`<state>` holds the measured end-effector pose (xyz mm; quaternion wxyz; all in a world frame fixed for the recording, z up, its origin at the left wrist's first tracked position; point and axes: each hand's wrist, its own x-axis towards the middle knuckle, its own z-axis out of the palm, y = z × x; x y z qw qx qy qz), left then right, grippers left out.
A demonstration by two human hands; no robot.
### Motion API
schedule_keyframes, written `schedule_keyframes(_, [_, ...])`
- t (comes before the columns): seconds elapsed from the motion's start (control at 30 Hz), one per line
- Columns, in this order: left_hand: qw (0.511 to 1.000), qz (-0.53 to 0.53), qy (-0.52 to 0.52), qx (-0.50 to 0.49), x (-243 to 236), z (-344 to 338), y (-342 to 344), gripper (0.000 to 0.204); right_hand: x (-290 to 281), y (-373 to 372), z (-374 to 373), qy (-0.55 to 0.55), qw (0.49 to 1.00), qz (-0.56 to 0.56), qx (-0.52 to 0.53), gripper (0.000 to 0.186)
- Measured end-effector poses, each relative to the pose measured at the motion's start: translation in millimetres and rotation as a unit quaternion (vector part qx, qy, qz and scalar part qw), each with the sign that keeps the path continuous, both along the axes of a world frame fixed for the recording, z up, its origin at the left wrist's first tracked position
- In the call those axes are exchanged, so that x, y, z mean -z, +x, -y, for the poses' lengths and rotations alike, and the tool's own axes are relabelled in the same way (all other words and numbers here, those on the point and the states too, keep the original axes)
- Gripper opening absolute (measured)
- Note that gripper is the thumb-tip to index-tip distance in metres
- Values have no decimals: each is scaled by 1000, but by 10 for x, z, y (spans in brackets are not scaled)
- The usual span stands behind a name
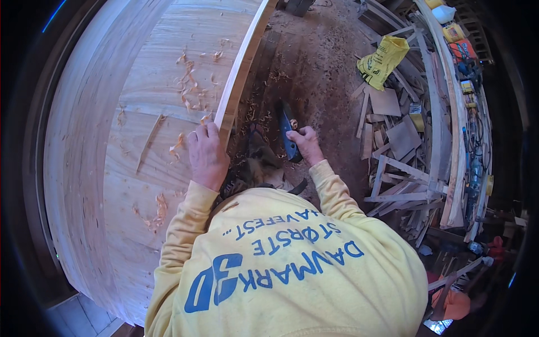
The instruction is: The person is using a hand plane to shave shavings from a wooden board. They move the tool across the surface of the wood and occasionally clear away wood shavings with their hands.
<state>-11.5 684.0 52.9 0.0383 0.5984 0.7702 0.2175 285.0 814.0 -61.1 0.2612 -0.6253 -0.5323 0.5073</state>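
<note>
A large pale wooden panel [149, 90] lies along my left side, with a raised edge strip [238, 70] running away from me. My left hand [209, 156] rests on that edge, its fingers bent together against the wood. A curled shaving shows at its fingertips; I cannot see whether the fingers touch it. Off to the right of the edge, my right hand [306, 145] grips a dark blue hand plane [288, 140] above the floor. A rolled shaving [293, 123] sticks out of the plane's middle.
Curly wood shavings [190, 84] and a thin stick [149, 143] lie on the panel. Brown floor [320, 62] is strewn with shavings. To the right are stacked offcuts [404, 137], a yellow bag [384, 59] and a long bench [453, 112] holding tools and bottles.
</note>
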Motion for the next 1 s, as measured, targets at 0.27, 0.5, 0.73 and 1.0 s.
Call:
schedule_keyframes(0.27, [998, 51, -25, -14, 59, -649, 89, 59, -844, -694, -1246, 257, 965, 40, -45, 62])
schedule_keyframes(0.5, [999, 40, -13, -30, 55, -887, 145, 63, -1326, -1520, -1564, 359, 917, 153, -80, 63])
schedule_keyframes(0.73, [995, 94, 5, -22, 183, -838, 23, 71, -1211, -1658, -706, 380, 878, 210, -203, 63])
schedule_keyframes(1.0, [991, 130, -11, -9, 52, -885, 134, 74, -1439, -1898, -3616, 243, 935, 255, 44, 60])
